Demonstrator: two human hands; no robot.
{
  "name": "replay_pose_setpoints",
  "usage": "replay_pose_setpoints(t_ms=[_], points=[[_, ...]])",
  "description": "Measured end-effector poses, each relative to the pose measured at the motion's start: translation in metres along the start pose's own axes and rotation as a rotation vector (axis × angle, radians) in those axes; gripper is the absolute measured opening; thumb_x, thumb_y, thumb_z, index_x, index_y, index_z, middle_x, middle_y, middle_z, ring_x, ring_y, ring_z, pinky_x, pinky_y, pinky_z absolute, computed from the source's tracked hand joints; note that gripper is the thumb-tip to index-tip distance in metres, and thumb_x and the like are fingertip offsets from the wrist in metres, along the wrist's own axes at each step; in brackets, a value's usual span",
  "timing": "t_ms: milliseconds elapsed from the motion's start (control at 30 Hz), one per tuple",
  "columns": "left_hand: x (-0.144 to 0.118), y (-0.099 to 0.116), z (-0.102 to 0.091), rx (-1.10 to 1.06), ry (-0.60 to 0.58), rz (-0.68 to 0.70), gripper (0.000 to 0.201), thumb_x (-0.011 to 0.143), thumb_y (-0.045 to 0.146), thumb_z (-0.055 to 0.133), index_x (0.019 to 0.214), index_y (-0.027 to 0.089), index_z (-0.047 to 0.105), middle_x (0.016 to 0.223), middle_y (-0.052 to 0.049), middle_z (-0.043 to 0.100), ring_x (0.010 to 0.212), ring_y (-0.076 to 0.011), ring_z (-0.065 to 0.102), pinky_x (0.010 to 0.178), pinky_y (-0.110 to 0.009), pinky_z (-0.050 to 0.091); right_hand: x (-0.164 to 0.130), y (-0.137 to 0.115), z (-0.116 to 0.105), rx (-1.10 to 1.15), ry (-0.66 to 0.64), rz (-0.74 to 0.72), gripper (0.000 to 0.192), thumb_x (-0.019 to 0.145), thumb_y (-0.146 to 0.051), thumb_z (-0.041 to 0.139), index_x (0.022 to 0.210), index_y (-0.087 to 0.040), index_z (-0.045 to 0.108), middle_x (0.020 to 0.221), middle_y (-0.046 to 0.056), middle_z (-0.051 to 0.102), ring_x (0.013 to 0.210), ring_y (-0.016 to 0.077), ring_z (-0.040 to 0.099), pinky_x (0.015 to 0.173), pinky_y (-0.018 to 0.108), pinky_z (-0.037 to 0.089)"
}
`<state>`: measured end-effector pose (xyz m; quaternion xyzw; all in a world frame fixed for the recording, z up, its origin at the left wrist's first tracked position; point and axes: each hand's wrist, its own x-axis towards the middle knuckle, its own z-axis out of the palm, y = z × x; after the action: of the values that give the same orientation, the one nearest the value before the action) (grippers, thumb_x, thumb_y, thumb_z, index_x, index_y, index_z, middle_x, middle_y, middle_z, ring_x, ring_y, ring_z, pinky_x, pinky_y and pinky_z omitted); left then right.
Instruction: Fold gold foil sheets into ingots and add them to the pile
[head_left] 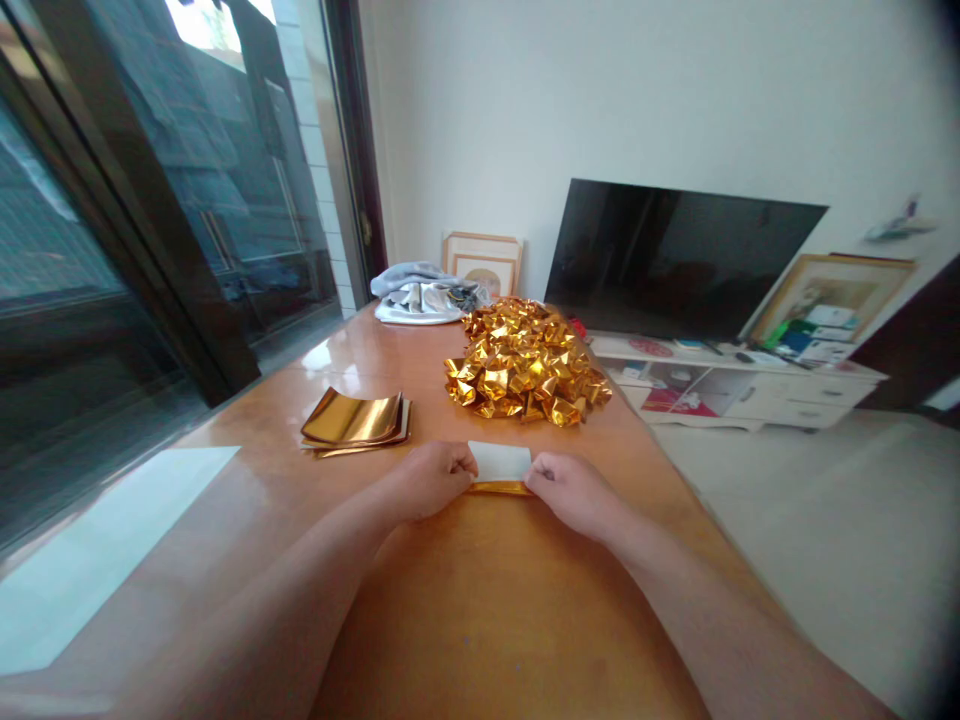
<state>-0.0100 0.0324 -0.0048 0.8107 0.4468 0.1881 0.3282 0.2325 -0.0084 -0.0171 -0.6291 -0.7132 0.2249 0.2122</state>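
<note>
A sheet of gold foil paper [501, 463] lies between my hands on the table, white side up, its near edge folded over in a narrow gold strip. My left hand [439, 478] pinches the sheet's left end, fingers closed. At the right end my right hand [566, 488] grips it the same way, thumb and fingers pressed together. To the left rests a stack of gold foil sheets [356, 418], the top one curling. Just beyond my hands is a heap of folded gold foil pieces [529, 365].
The brown wooden table [480, 620] reaches away from me. A grey cloth bundle [427, 292] sits at its far end, and a pale sheet [112, 560] lies at the left edge. Past the right edge, a television [675, 260] stands on a white cabinet [802, 390].
</note>
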Motion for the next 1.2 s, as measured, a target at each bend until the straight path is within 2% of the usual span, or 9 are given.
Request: replay_pose_setpoints(t_ms=[467,767,1200], points=[[0.003,-0.005,0.003,0.033,0.021,-0.04,0.015,0.075,0.024,0.056,0.081,0.018,0.068,0.073,0.001,0.066,0.065,-0.0141,0.056,0.055,-0.02,0.037,0.002,0.004,0.001,0.018,0.033,0.013,0.021,0.083,-0.037,0.056,0.071,-0.02,0.061,0.067,-0.001,0.063,0.061,0.0134,0.053,0.052,0.024,0.027],[0.005,-0.007,0.005,0.075,0.009,-0.01,0.015,0.076,0.025,0.055,0.081,0.02,0.069,0.073,0.001,0.066,0.065,-0.014,0.057,0.053,-0.02,0.034,0.001,0.01,0.001,0.112,-0.047,0.035,0.021,0.081,-0.036,0.056,0.069,-0.02,0.06,0.059,-0.004,0.054,0.054,0.0113,0.047,0.052,0.022,0.029],[0.006,-0.011,0.006,0.113,-0.012,-0.014,0.016,0.075,0.022,0.055,0.083,0.021,0.069,0.075,0.001,0.068,0.066,-0.0141,0.059,0.052,-0.021,0.032,-0.002,0.014,0.003,0.086,-0.049,-0.025,0.015,0.079,-0.033,0.06,0.072,-0.02,0.059,0.064,-0.003,0.059,0.057,0.012,0.05,0.051,0.021,0.029]])
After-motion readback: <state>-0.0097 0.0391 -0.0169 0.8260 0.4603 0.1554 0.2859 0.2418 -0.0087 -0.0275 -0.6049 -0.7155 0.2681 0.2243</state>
